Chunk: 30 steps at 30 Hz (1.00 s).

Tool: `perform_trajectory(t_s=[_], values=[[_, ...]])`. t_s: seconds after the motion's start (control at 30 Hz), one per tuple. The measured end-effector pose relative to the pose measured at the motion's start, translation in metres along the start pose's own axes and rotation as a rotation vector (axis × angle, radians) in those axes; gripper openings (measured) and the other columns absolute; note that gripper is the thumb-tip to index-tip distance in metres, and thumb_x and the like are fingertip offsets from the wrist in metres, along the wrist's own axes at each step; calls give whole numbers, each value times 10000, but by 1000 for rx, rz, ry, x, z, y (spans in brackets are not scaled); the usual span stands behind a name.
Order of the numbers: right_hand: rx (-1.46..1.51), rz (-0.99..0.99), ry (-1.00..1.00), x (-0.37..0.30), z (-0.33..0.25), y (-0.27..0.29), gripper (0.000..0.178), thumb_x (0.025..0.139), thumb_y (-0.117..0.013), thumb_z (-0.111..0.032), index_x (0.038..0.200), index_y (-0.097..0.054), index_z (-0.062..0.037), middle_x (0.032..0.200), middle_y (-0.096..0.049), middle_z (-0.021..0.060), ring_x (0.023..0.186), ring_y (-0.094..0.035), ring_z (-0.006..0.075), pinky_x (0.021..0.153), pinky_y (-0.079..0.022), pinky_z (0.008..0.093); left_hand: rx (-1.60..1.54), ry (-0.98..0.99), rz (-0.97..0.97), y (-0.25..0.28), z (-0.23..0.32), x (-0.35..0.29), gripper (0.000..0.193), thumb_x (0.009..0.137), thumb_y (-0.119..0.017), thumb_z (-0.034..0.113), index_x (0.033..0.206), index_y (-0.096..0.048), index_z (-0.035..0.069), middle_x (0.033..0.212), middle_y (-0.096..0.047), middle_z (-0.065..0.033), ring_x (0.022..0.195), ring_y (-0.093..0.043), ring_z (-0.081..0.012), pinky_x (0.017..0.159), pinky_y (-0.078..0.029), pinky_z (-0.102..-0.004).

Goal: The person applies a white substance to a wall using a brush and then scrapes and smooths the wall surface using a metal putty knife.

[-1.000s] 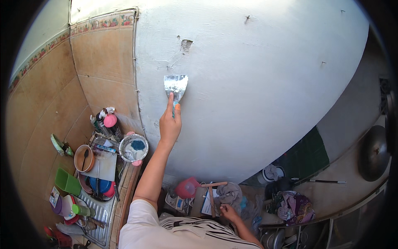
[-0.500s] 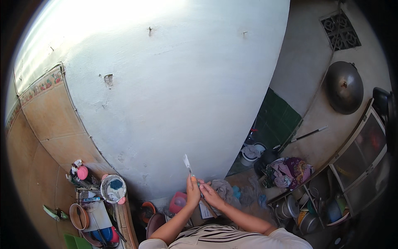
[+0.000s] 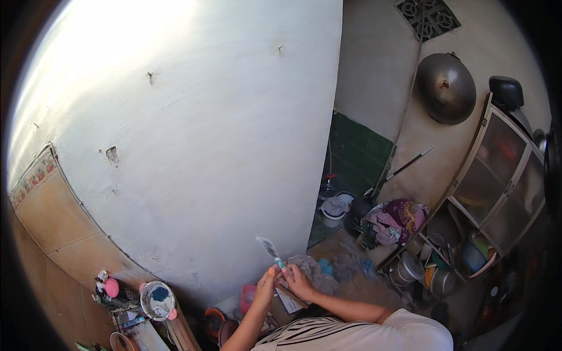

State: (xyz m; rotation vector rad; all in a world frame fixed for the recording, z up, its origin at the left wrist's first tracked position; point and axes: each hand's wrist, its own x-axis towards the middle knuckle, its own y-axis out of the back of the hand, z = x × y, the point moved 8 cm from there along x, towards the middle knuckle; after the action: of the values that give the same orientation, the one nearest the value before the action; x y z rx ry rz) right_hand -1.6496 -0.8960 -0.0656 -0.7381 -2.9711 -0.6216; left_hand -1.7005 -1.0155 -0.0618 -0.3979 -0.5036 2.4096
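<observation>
Fingers of the left hand (image 3: 264, 288) are wrapped together around the handle of a putty knife (image 3: 270, 250), whose blade tilts up and left just above them. Well left of them sits a round container of white filler (image 3: 157, 299). Touching on the right, the right hand (image 3: 298, 282) grips the same handle, fingers curled.

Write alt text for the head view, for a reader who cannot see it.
A person's left hand and right hand meet low in the frame around a putty knife, its blade pointing up before a white plastered wall. A small container of filler sits at lower left; a wok hangs at upper right.
</observation>
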Motion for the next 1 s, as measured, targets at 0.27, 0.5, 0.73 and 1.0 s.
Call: perform_trajectory(t_s=[0.27, 0.5, 0.73, 1.0], values=[[-86, 120, -129, -2, 59, 35, 496, 999, -602, -450, 1175, -558, 11, 1000, -674, 204, 928, -674, 326, 797, -518, 416, -68, 14, 357, 105, -15, -4, 366, 1087, -450, 335, 1213, -541, 4, 904, -700, -152, 750, -711, -223, 649, -578, -310], [-93, 86, -143, -16, 55, 36, 546, 958, -664, -466, 1236, -564, -7, 1017, -670, 207, 975, -667, 323, 832, -513, 411, 41, 143, 532, 198, -89, -27, 287, 1073, -471, 317, 1117, -551, 45, 834, -694, -109, 655, -688, -191, 542, -554, -291], [104, -94, -377, -15, 27, 30, 424, 936, -719, -334, 1210, -598, -35, 1025, -692, 118, 811, -672, 224, 714, -534, 351, 80, 201, 554, 213, -131, -40, 294, 1069, -493, 307, 1104, -564, 24, 848, -705, -111, 649, -678, -182, 553, -532, -298], [-48, -144, 66, 31, -10, 11, 381, 969, -679, -319, 1227, -611, -47, 1029, -681, 132, 792, -665, 198, 698, -516, 317, 219, 231, 735, 268, -169, -100, 301, 1043, -533, 299, 1045, -607, 7, 811, -708, -86, 648, -674, -152, 559, -520, -302]])
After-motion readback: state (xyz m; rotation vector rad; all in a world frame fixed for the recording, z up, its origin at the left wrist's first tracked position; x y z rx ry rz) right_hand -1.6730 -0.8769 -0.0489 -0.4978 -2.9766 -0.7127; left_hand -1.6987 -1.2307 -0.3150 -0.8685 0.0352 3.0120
